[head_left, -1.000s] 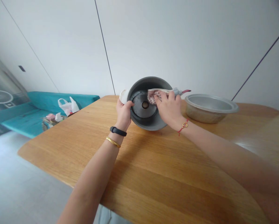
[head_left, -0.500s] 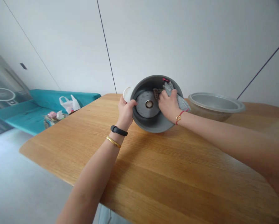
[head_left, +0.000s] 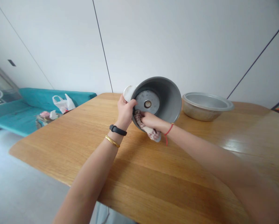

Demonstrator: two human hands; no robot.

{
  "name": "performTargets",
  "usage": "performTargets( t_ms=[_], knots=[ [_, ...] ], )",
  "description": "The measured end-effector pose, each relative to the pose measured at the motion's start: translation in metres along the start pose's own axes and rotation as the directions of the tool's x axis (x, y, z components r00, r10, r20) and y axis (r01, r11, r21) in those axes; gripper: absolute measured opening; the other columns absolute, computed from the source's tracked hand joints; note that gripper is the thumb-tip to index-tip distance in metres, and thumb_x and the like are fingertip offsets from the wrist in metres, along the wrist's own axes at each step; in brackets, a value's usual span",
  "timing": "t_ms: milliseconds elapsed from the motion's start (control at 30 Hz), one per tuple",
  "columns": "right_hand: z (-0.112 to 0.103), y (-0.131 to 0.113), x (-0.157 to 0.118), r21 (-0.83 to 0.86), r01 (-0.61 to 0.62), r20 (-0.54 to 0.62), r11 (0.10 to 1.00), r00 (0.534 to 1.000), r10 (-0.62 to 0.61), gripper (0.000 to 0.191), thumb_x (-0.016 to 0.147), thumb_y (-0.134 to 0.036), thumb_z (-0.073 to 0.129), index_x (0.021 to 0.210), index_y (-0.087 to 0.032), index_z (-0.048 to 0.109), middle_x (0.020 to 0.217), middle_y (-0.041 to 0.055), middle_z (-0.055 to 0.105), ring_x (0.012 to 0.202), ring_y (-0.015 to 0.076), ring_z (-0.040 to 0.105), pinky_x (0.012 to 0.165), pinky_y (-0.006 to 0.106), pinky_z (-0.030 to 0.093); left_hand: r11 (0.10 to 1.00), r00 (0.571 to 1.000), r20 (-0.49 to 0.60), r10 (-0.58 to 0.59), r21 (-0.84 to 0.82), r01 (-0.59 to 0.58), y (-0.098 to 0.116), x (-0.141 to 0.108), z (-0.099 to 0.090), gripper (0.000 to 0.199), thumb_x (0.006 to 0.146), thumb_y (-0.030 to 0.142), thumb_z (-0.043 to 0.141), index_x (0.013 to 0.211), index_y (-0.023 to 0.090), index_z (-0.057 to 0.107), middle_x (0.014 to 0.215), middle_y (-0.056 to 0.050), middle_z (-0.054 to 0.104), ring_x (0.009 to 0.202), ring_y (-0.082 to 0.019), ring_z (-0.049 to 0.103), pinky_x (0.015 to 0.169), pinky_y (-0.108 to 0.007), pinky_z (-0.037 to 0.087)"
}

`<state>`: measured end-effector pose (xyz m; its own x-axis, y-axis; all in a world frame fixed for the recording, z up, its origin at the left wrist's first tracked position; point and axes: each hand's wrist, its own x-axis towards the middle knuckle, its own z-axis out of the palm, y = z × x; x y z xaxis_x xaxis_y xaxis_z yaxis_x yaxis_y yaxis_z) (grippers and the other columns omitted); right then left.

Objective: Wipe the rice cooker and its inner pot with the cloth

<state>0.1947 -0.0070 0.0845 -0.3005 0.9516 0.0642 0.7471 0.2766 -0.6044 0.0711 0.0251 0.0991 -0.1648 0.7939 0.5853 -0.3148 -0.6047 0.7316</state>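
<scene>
A grey rice cooker body [head_left: 169,96] is tilted on the table with its opening toward me. Inside it shows a round metal heating plate [head_left: 151,96] with a small round button at its centre. My left hand [head_left: 125,110] grips the cooker's left rim by a white rounded part [head_left: 128,92], thumb over the edge. Down at the lower left of the opening, my right hand [head_left: 150,119] presses a bunched pinkish-and-white cloth [head_left: 154,134] against the inner wall. Part of the cloth hangs out over the rim. The right fingertips are partly hidden in its folds.
A metal basin [head_left: 201,114] stands to the right of the cooker on the wooden table [head_left: 176,174]. Beyond the table's left end is a teal sofa [head_left: 37,97], with a white plastic bag [head_left: 64,104] and other items near it. A white wall rises behind.
My right hand has moved with the cloth from the cooker's upper right inner wall to its lower left rim. My left hand keeps its hold. The view has shifted slightly right.
</scene>
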Motion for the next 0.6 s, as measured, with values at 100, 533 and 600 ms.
performTargets(
  t_ms=[100, 533, 600],
  knots=[
    [0.006, -0.013, 0.008, 0.156, 0.163, -0.227, 0.974, 0.966, -0.125, 0.047, 0.095, -0.001, 0.036, 0.132, -0.01, 0.064, 0.122, 0.0107, 0.07, 0.11, 0.0195, 0.065, 0.096, 0.024, 0.049, 1.0, 1.0, 0.005, -0.004, 0.025, 0.004, 0.002, -0.002, 0.0, 0.052, 0.058, 0.018, 0.068, 0.11, 0.02, 0.068, 0.093, -0.002, 0.07, 0.092, -0.022, 0.065, 0.085, -0.033, 0.052],
    [-0.011, 0.016, 0.001, -0.791, 0.128, -0.127, 0.598, 0.922, -0.366, 0.049, 0.111, -0.023, 0.031, 0.148, -0.032, 0.062, 0.157, 0.0104, 0.043, 0.134, 0.0387, 0.036, 0.102, 0.054, 0.04, 0.999, 0.998, -0.045, -0.043, -0.019, 0.042, -0.002, 0.004, -0.008, 0.058, 0.059, 0.018, 0.07, 0.117, 0.021, 0.068, 0.102, -0.002, 0.071, 0.097, -0.022, 0.065, 0.088, -0.033, 0.053],
    [-0.02, 0.015, 0.004, -0.782, 0.057, -0.213, 0.621, 0.912, -0.351, 0.05, 0.111, -0.023, 0.03, 0.152, -0.03, 0.058, 0.157, 0.0129, 0.043, 0.133, 0.0394, 0.037, 0.1, 0.054, 0.041, 0.999, 0.999, -0.032, -0.042, -0.022, 0.041, -0.002, 0.004, -0.009, 0.058, 0.059, 0.018, 0.07, 0.116, 0.021, 0.068, 0.102, -0.003, 0.071, 0.098, -0.022, 0.065, 0.089, -0.033, 0.053]
  ],
)
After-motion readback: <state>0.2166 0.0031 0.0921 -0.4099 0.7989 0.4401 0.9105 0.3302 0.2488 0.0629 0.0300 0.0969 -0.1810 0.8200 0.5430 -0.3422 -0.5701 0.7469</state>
